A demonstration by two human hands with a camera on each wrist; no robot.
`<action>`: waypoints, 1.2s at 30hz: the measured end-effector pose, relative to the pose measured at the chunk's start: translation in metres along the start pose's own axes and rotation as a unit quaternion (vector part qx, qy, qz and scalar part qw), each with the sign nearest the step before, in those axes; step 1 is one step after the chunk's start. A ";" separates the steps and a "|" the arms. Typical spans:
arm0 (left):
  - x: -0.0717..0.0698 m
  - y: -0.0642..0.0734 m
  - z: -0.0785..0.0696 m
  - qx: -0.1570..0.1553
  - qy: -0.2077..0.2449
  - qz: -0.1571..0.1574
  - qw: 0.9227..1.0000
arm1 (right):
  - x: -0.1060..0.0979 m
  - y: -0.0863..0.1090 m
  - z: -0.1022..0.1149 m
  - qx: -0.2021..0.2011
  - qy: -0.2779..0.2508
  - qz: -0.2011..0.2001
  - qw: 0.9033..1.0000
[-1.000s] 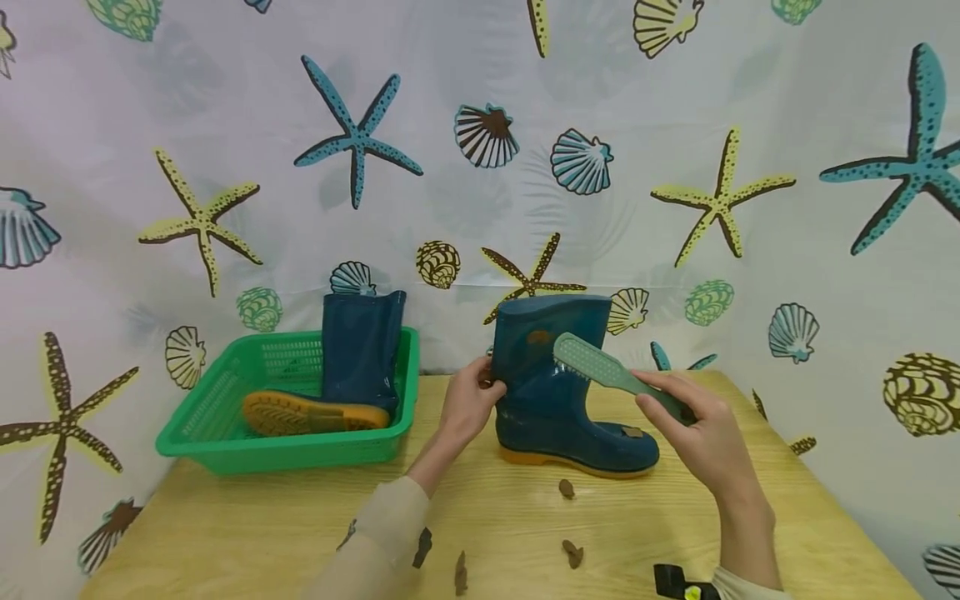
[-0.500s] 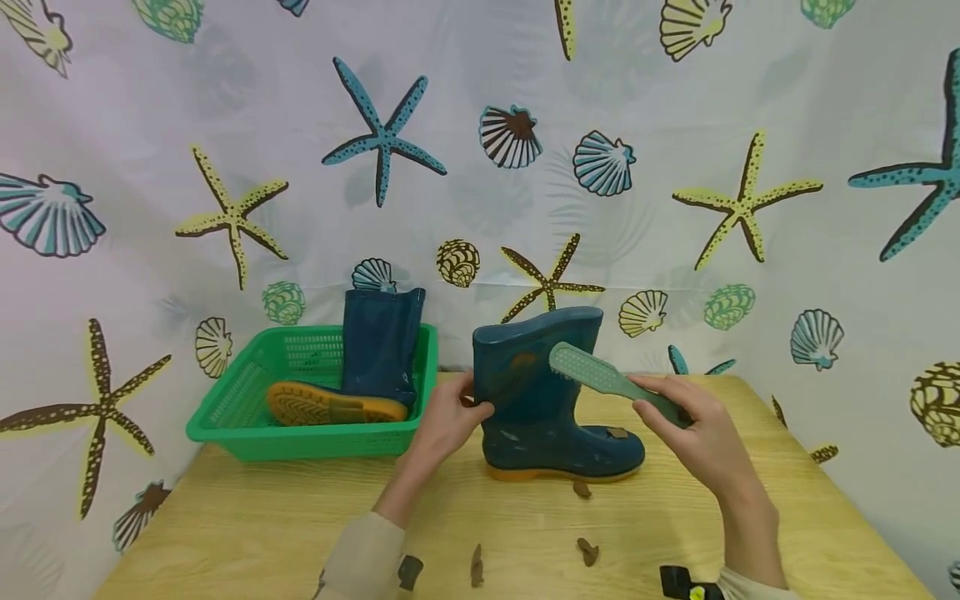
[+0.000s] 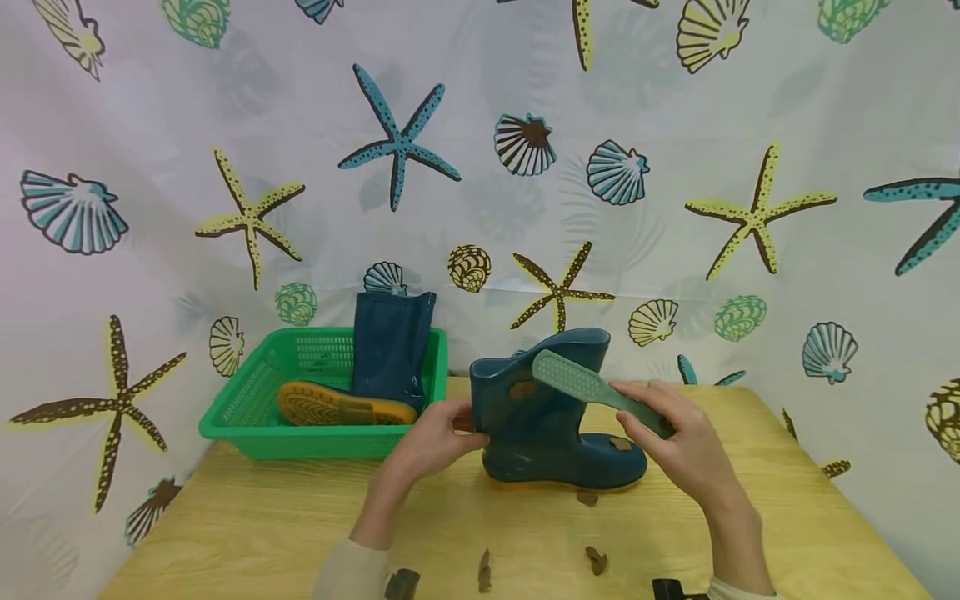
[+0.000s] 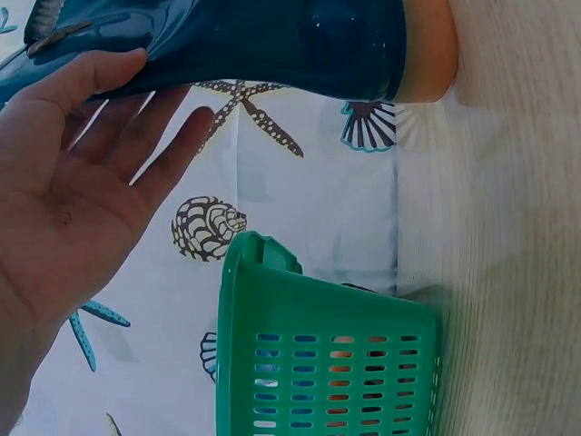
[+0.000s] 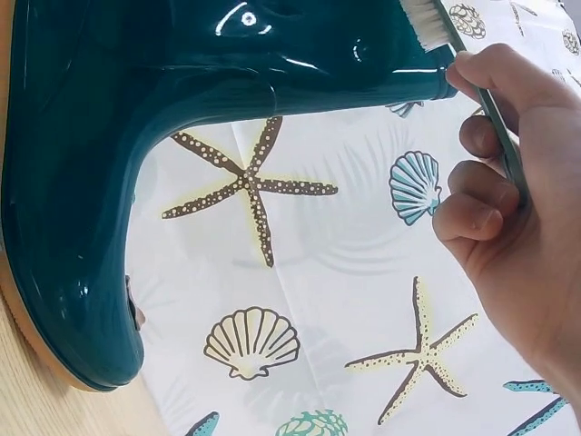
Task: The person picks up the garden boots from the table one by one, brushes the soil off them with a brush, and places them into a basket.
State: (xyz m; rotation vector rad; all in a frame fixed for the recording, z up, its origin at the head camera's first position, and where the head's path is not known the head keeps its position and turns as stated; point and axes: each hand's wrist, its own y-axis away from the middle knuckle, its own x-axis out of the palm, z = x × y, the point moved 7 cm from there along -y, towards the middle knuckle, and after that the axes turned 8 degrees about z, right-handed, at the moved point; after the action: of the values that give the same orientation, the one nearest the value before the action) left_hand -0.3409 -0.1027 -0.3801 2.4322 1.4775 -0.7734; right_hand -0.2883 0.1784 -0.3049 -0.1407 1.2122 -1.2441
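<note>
A blue rubber boot (image 3: 536, 446) with an orange sole stands on the table, toe to the right, its upper opening bent and partly visible. My left hand (image 3: 435, 437) grips the back of its shaft, thumb on the near side and fingers behind, as the left wrist view shows. A brown smear (image 3: 522, 388) marks the shaft, and a brown piece (image 3: 621, 443) lies on the toe. In my right hand (image 3: 678, 437) is the handle of a pale green brush (image 3: 573, 383). Its white bristles (image 5: 424, 23) face the upper shaft.
Left of the boot stands a green plastic basket (image 3: 247, 446) holding a second blue boot (image 3: 390, 346), whose sole faces outward. Brown bits (image 3: 596, 560) lie scattered on the wooden table (image 3: 262, 517). A sea-patterned cloth (image 3: 315, 125) hangs behind.
The boot has shifted left toward the basket, and more of its opening shows. My left hand stays on the shaft with it. The brush has moved left, across the shaft's upper part.
</note>
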 end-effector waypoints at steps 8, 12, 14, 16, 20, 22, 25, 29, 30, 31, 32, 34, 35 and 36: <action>0.000 0.001 0.004 0.005 0.035 0.010 0.999 | 0.005 -0.004 0.007 -0.022 -0.007 0.015 1.000; -0.001 0.004 0.000 0.004 0.028 0.023 0.999 | 0.012 -0.008 0.012 -0.039 -0.006 0.028 0.999; 0.001 0.006 0.000 0.006 0.026 0.039 0.999 | 0.014 -0.009 0.014 -0.044 0.013 0.034 0.998; 0.002 0.006 -0.001 0.008 0.023 0.051 0.998 | 0.015 -0.009 0.015 -0.043 0.031 0.037 0.998; 0.003 0.005 -0.003 0.011 0.001 0.043 0.999 | 0.014 -0.009 0.016 -0.044 0.057 0.033 0.997; 0.003 0.004 -0.004 0.015 -0.019 0.035 0.999 | 0.015 -0.008 0.017 -0.047 0.066 0.031 0.996; 0.003 0.004 -0.005 0.018 -0.042 0.023 0.999 | 0.016 -0.009 0.018 -0.057 0.076 0.028 0.995; 0.003 0.004 -0.006 0.021 -0.050 0.009 0.998 | 0.019 -0.012 0.020 -0.070 0.081 0.021 0.994; 0.002 0.004 -0.006 0.022 -0.050 0.004 0.998 | 0.019 -0.013 0.021 -0.072 0.080 0.019 0.994; 0.002 0.004 -0.007 0.022 -0.051 0.000 0.998 | 0.019 -0.014 0.021 -0.071 0.080 0.018 0.994; 0.001 0.003 -0.007 0.021 -0.051 -0.005 0.998 | 0.020 -0.014 0.021 -0.068 0.078 0.019 0.994; 0.000 0.002 -0.008 0.020 -0.052 -0.013 0.998 | 0.021 -0.015 0.020 -0.058 0.078 0.022 0.995; 0.000 0.001 -0.008 0.021 -0.053 -0.016 0.998 | 0.021 -0.014 0.020 -0.052 0.077 0.024 0.995; 0.001 0.000 -0.008 0.022 -0.054 -0.018 0.998 | 0.021 -0.014 0.019 -0.047 0.078 0.026 0.996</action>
State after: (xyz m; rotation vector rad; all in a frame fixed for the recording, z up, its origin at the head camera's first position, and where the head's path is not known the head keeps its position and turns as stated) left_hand -0.3383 -0.0989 -0.3736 2.3595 1.4820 -0.9382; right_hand -0.2864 0.1469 -0.3007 -0.0822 1.4010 -1.1704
